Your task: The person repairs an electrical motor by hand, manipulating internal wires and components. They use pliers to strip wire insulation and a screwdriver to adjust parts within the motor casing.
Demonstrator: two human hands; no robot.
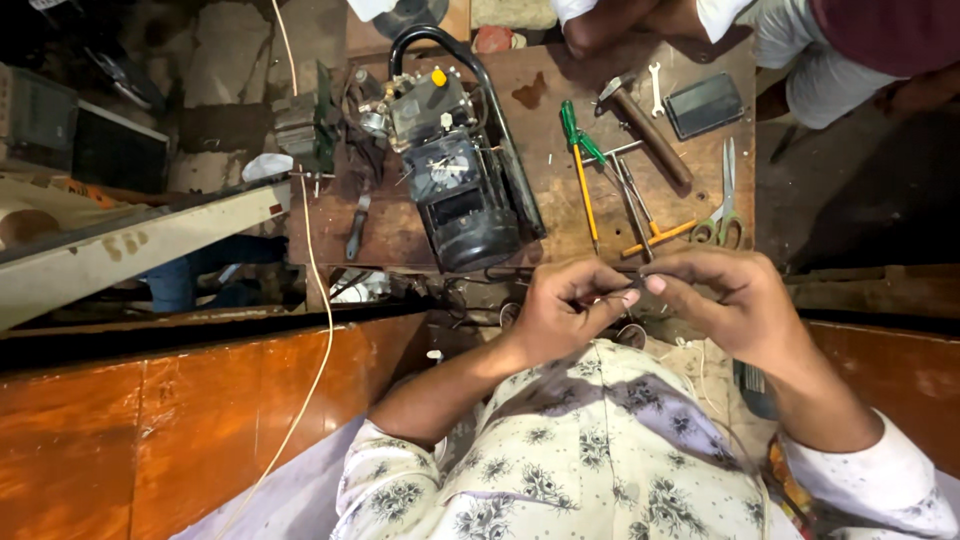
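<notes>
A: What is the biggest thing you see?

B: One wooden table (560, 120), brown, flat and stained. It sits just past both hands, farther from the person's body.

A: What is on it?

B: One black machine (455, 180). It looks like metal, boxy, with a curved black pipe around it. It is beyond the left hand (565, 305) and a bit to its left.

A: And tools?

B: One hammer (645, 120) with a wooden handle, beyond the right hand (730, 300). One pair of scissors (725, 200), shiny metal with green loops, just past the right hand. Two screwdrivers: one with a green handle (580, 160) and one with an orange handle (660, 238). One small silver wrench (655, 88), far beyond the right hand. One flat dark rectangle (705, 103) lies next to it.

A: What are the hands doing?

B: The two hands are close together, fingertips nearly touching. Both pinch one tiny dark piece (632, 287) between them. It is thin and small. I cannot tell what it is made of. The left hand's fingers are curled in tight. The right hand pinches with thumb and first finger.

A: Anyone else?

B: One other person's arm (620, 25) reaches in at the far edge of the table.
</notes>
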